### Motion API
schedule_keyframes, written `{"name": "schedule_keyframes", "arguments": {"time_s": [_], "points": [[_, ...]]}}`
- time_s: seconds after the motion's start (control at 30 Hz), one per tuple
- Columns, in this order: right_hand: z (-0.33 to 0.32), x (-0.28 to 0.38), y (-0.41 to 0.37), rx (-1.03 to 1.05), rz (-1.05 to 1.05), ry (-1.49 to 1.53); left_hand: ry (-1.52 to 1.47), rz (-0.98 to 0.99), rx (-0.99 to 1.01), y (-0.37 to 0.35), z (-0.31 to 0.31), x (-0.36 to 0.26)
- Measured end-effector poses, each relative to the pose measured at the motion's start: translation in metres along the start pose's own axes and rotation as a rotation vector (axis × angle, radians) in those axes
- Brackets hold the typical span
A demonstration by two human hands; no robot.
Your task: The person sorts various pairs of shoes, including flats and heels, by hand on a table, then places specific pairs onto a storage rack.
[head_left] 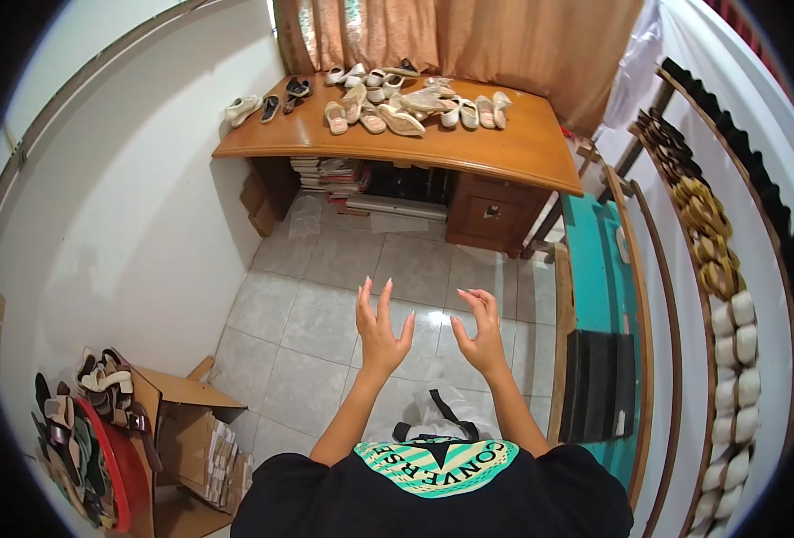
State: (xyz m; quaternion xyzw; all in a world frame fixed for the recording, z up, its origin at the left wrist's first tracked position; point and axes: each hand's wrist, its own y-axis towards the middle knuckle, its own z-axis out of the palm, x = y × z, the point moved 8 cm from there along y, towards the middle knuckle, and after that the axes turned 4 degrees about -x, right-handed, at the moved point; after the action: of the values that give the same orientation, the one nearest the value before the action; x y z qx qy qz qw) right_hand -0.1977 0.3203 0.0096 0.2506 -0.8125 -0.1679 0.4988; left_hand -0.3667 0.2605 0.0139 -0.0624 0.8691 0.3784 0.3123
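Both my hands are raised in front of my chest, above the grey tiled floor (325, 314). My left hand (382, 330) has its fingers spread and holds nothing. Facing it a short way to the right, my right hand (479, 334) is likewise empty, with fingers apart. Neither one touches anything. Beyond them stands a wooden desk (280, 134) topped with several pale shoes (401, 120). Below my hands, a whitish plastic bag (455, 411) with black straps lies on the floor, partly hidden by my shirt.
At lower left, a red tub (110, 457) of sandals stands beside an open cardboard box (180, 439) holding papers. Shoe racks (653, 359) line the right side, with rows of white footwear (736, 394). A teal surface (594, 269) carries a black item (599, 386). Books (339, 175) are stacked under the desk.
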Motion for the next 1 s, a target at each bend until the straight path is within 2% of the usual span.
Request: {"name": "schedule_keyframes", "arguments": {"time_s": [0.27,0.5,0.77,1.0], "points": [[0.055,-0.062,0.086,0.029,-0.033,0.027,0.046,0.011,-0.024,0.078,0.057,0.059],[0.092,-0.124,0.187,0.013,0.046,0.050,0.054,-0.011,0.063,0.179,0.120,0.107],[0.110,-0.175,0.279,0.012,0.025,0.053,0.029,-0.008,0.096,0.251,0.200,0.135],[0.135,-0.248,0.345,-0.016,0.104,0.138,0.021,0.055,0.145,0.314,0.282,0.163]]}}
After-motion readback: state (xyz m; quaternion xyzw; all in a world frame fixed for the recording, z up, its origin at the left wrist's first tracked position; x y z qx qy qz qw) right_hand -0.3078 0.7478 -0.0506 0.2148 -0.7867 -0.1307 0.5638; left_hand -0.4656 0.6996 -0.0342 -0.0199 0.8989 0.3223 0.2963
